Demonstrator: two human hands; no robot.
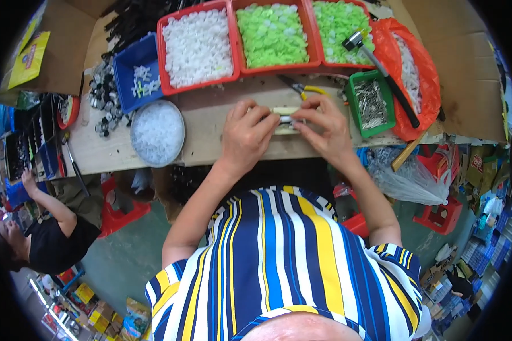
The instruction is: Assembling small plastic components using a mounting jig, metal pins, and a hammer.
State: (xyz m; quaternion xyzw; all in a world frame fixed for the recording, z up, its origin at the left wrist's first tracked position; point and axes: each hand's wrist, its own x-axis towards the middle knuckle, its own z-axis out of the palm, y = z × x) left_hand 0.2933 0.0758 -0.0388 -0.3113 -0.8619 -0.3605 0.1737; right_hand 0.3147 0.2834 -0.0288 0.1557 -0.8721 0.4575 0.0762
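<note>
Clearly both hands, left hand (246,133) and right hand (324,128), pinch 1 small metal piece (285,119) over a pale block (284,111); slack fingertips could probably drop it.

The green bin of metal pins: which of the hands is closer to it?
Right. The right hand works at the small pale block just beside the green bin; the left hand sits on the block's far side, farther off.

Trays (198,51) ahead, round tin (157,132) left, green box (371,103) right.
</note>
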